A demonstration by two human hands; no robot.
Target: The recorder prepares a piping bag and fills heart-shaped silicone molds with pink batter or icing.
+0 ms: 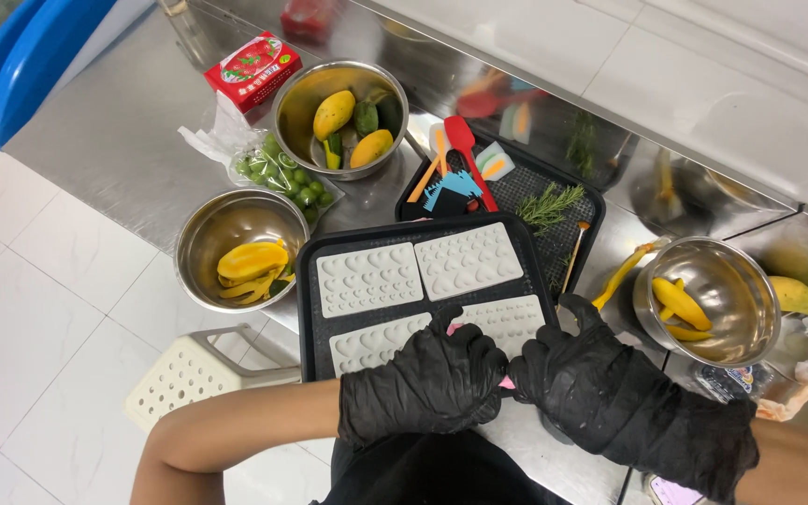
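**Gloved hands meet over a tray of moulds**

At far left a blue bin (21,65) edges the steel counter (114,131), with a white stool (194,374) on the floor below. A bowl (200,238) holds yellow mango peels (251,266); behind it lie a bag of green grapes (282,173), a red carton (252,67) and a second bowl (306,89) of mangoes (334,114).

In the middle sits a black tray (307,309) carrying four white moulds; the near-right mould (507,318) lies under both hands. The left hand (432,383), in a black glove, is curled shut on something small and pink (507,382), of which only slivers show. The right hand (600,388), also gloved, is closed against it; I cannot tell whether it grips the pink thing or the mould's edge.

Behind, another tray (586,248) holds spatulas (465,154) and a rosemary sprig (549,206). At right a third bowl (736,281) contains peels.
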